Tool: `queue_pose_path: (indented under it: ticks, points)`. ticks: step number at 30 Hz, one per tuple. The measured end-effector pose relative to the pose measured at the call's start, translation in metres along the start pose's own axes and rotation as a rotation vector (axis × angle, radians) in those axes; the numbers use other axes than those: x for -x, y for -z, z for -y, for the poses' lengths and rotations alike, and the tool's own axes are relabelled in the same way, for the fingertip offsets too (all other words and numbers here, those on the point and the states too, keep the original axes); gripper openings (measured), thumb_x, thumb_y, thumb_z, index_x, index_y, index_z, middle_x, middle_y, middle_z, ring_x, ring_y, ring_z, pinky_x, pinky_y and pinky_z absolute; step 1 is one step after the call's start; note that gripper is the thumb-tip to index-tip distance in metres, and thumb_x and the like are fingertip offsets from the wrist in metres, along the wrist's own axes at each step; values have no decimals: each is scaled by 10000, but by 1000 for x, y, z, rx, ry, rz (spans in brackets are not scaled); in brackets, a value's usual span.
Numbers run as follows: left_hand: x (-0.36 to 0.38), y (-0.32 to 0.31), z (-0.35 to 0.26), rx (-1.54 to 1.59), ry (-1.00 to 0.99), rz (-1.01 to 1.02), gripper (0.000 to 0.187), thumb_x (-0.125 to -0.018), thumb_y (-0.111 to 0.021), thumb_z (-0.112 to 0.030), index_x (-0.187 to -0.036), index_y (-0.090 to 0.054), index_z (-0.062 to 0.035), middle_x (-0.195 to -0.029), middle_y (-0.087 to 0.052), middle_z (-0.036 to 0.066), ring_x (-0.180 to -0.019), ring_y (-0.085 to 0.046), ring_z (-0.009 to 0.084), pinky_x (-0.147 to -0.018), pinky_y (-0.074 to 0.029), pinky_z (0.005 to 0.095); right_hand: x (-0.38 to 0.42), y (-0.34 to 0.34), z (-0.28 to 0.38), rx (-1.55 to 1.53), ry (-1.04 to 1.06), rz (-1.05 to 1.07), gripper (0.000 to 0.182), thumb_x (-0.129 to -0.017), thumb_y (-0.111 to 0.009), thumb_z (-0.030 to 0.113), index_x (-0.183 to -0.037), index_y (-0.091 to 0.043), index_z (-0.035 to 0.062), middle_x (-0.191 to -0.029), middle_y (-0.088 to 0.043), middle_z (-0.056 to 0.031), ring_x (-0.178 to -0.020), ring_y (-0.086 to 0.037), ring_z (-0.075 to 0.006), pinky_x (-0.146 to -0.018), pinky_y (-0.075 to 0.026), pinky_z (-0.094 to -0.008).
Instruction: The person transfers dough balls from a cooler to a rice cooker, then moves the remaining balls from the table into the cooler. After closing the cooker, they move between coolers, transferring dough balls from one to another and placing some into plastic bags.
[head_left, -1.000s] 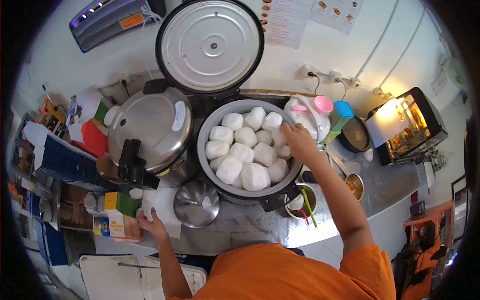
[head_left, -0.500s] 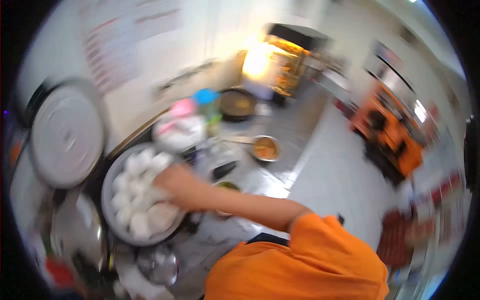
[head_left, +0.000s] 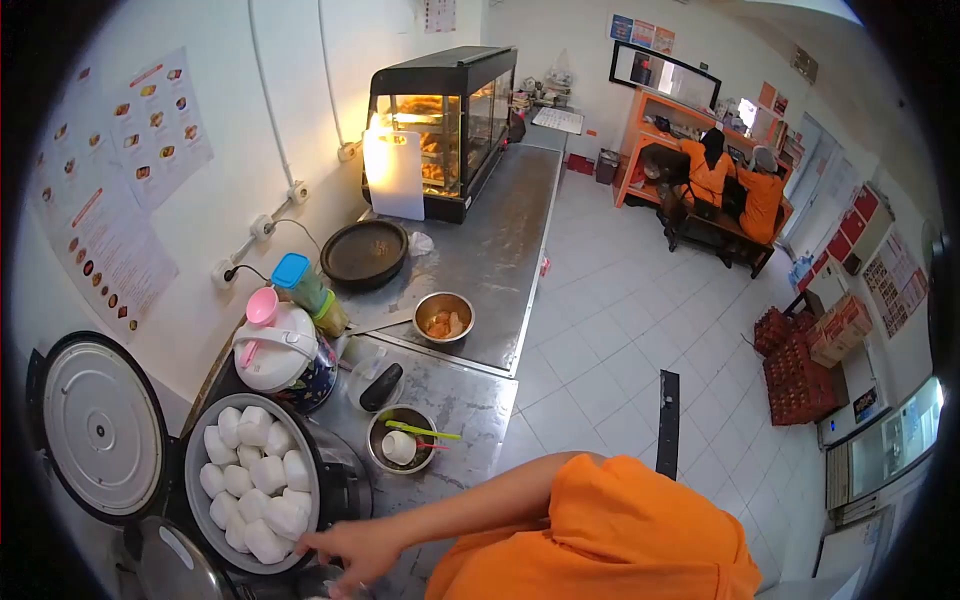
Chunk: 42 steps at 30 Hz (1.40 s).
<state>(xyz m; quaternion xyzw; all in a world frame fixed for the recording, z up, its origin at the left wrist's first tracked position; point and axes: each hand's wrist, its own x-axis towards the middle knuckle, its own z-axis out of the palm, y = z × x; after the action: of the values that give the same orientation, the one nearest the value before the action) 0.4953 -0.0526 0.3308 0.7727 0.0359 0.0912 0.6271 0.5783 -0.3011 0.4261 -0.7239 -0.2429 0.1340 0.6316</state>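
My right hand [head_left: 348,552] is low in the view, just past the front rim of a large rice cooker [head_left: 345,480]. Its index finger stretches toward the nearest of several rounded white bundles [head_left: 268,475], which look like wrapped rice portions and fill the grey inner pot [head_left: 199,500]. The fingers are apart, with nothing seen gripped in them. Something clear and shiny [head_left: 318,580] lies beneath the hand, partly covered by it. The cooker's lid [head_left: 100,430] stands raised at the left. My left hand is out of view.
Beside the cooker are a white-lidded container [head_left: 275,350], a metal bowl with utensils [head_left: 402,440], and a bowl of orange food [head_left: 443,318]. A black stone dish [head_left: 364,253] and lit display case [head_left: 440,130] stand farther back. Two people in orange [head_left: 735,185] sit across the room.
My right hand has come away from over the white bundles, moving down to the pot's front rim. The view has turned and is sharper, with the cooker lower in it.
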Motion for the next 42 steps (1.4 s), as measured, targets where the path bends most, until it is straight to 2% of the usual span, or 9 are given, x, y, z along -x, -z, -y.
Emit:
queue_pose_path:
  ticks: [3, 9, 17, 26, 32, 34, 36, 38, 42]
  points:
    - [4, -14, -16, 55, -121, 102, 812, -872, -830, -193, -1513, -357, -37, -1364, -574, 165, -1236, -558, 293, -1005, -487, 457, 6, -18, 1, 42, -185, 197, 900, -907, -766, 412, -1589, -312, 39, -1525, -502, -185, -1349, -538, -301, -1122, -435, -415]
    - [-4, -69, -61, -31, -582, 104, 872, -853, -857, -206, -1523, -331, -15, -1405, -540, 184, -1257, -548, 301, -1033, -473, 449, 12, -33, -52, -59, -61, -12, 659, -787, -813, 219, -1329, -486, 38, -1130, -653, -162, -1057, -662, -295, -879, -547, -408]
    - [-6, -60, -45, 126, -3, 201, 683, -974, -743, -322, -1488, -417, -15, -1388, -565, 151, -1189, -587, 255, -957, -493, 359, 13, -27, -33, -370, -188, -75, 664, -807, -760, 186, -1368, -441, 27, -1166, -639, -183, -1118, -641, -308, -928, -527, -407]
    - [-8, -53, -61, 357, 254, 291, 607, -985, -731, -287, -1454, -457, -16, -1356, -596, 136, -1153, -607, 251, -917, -514, 372, 9, -14, -30, 368, -51, -58, 689, -733, -751, 156, -1352, -480, 21, -1268, -610, -229, -1151, -627, -404, -924, -514, -448]
    - [-16, -56, -51, 264, 452, 94, 590, -978, -717, -181, -1478, -448, -23, -1378, -574, 154, -1160, -614, 273, -962, -520, 381, 18, -27, -26, 883, 564, -200, 642, -719, -785, 194, -1311, -566, 78, -1352, -497, -187, -1118, -585, -380, -895, -514, -470]
    - [-17, -49, -20, 314, 380, 266, 602, -962, -712, -137, -1493, -446, -39, -1426, -545, 161, -1205, -598, 293, -987, -514, 405, 8, -52, -65, 882, 383, -185, 589, -749, -774, 194, -1292, -580, 77, -1228, -549, -178, -1055, -595, -360, -924, -506, -446]
    - [-14, -30, 24, -306, -407, 308, 601, -935, -722, -180, -1473, -479, -67, -1437, -555, 151, -1249, -580, 321, -992, -515, 472, -6, -40, -62, 911, 110, 146, 788, -669, -844, 206, -1378, -525, 80, -1233, -624, -193, -1084, -609, -311, -919, -527, -415]
    - [-7, -63, -49, 847, 283, 228, 789, -927, -632, -432, -1549, -292, -84, -1398, -584, 213, -1360, -507, 331, -1086, -424, 522, -1, -16, -48, 604, 252, 23, 784, -655, -860, 141, -1364, -535, 66, -1253, -612, -194, -1102, -611, -364, -957, -511, -424]
    - [-6, -29, -51, 939, 309, 191, 778, -854, -724, -195, -1506, -317, -76, -1389, -573, 233, -1370, -505, 335, -1058, -444, 457, -30, 43, 2, 513, 128, -9, 780, -693, -862, 122, -1383, -505, 62, -1269, -601, -220, -1207, -587, -407, -1026, -480, -459]
